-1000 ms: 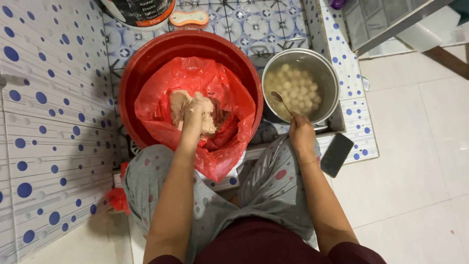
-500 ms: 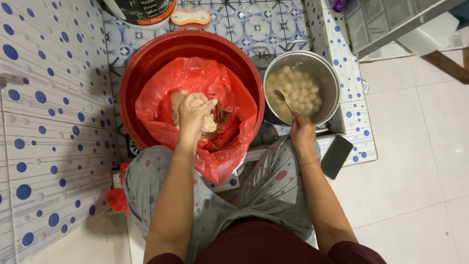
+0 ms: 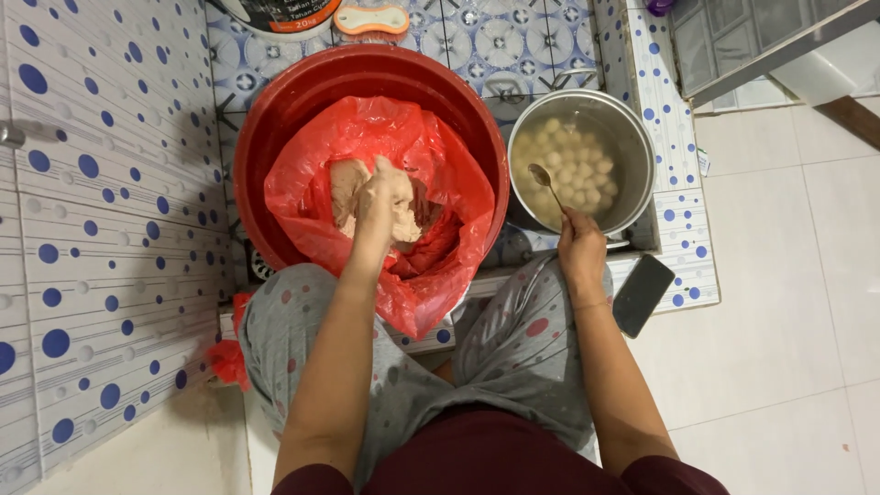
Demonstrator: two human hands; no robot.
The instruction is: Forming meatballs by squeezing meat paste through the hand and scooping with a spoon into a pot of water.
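Observation:
My left hand [image 3: 383, 196] is inside a red plastic bag [image 3: 431, 165] that lines a red basin [image 3: 302, 92], and its fingers are closed on a lump of pale pink paste [image 3: 346, 191] smeared over them. My right hand [image 3: 581, 246] rests on my knee and holds a metal spoon [image 3: 544, 182] by its handle. The spoon's bowl reaches over a steel pot [image 3: 632, 137] of water with several pale round balls [image 3: 573, 165] in it.
A dark phone [image 3: 643, 293] lies on the tiled ledge by my right knee. An orange brush [image 3: 370, 18] and a bucket [image 3: 275, 14] stand beyond the basin. A spotted tiled wall [image 3: 92, 229] is on the left, a white tiled floor [image 3: 788, 321] on the right.
My left hand has shifted slightly in the paste and squeezed it. The spoon's bowl has lifted a little over the pot. The right hand has stayed on the knee.

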